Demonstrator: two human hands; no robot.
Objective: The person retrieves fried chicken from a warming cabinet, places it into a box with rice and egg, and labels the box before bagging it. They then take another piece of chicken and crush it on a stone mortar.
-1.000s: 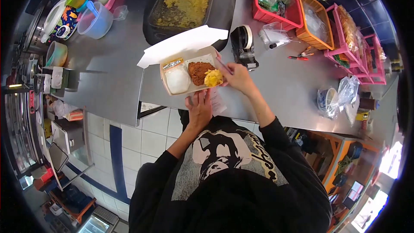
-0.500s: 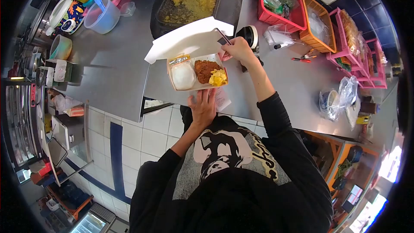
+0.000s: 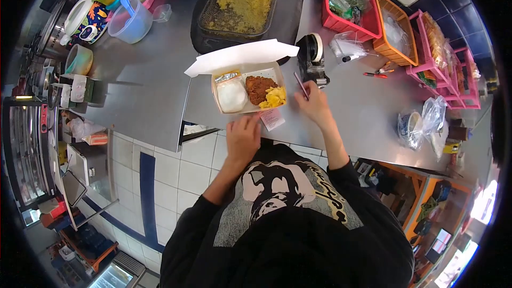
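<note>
An open paper meal box (image 3: 248, 110) sits on the steel counter with its white lid flap (image 3: 242, 57) raised at the back. Inside are a white rounded mound of rice (image 3: 232, 96), a piece of brown fried chicken (image 3: 260, 89), yellow chunks (image 3: 276, 97) and a gold sachet (image 3: 228, 77). My right hand (image 3: 316, 108), right of the box, is closed on a slim dark pen-like stick (image 3: 302, 86). My left hand (image 3: 244, 137) rests at the counter's front edge below the box, fingers loosely bent, beside a small pink printed slip (image 3: 272, 119).
Behind the box stands a dark tray of yellow food (image 3: 242, 5). A tape dispenser (image 3: 312, 56) is at its right. Red (image 3: 350, 29) and orange baskets (image 3: 397, 45) line the back right, with a clear bucket (image 3: 130, 29) at the left.
My right hand has drawn back from the lid flap, down and right, still with the stick. My left hand has moved down off the box's front. The pink slip shows more fully.
</note>
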